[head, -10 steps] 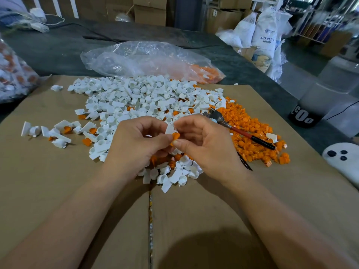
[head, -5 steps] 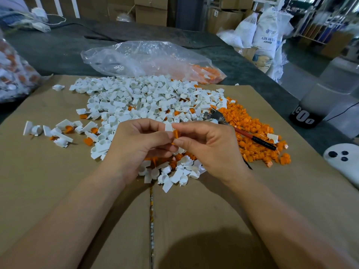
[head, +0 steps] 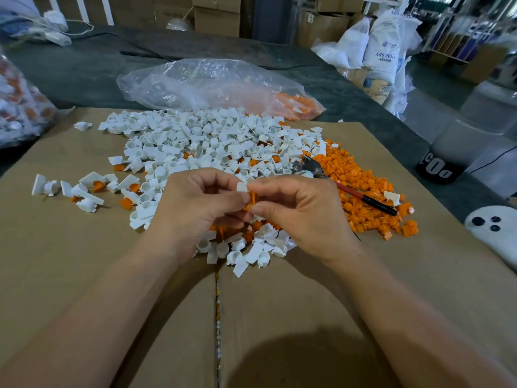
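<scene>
My left hand and my right hand meet above the cardboard sheet, fingertips together. Between them they pinch a small white plastic piece with a small orange cap pressed against it. Which hand holds which part is partly hidden by the fingers. Behind the hands lies a wide heap of white plastic pieces. A heap of orange caps lies to the right. More white pieces and orange caps sit just under the hands.
Pliers with red-and-black handles lie on the orange heap. A clear plastic bag lies behind the heaps, another bag of parts at far left. A white device sits at the right edge. Several assembled pieces lie left.
The hands stay together with hardly any shift. The orange cap has turned edge-on between the fingertips, pressed closer to the white piece.
</scene>
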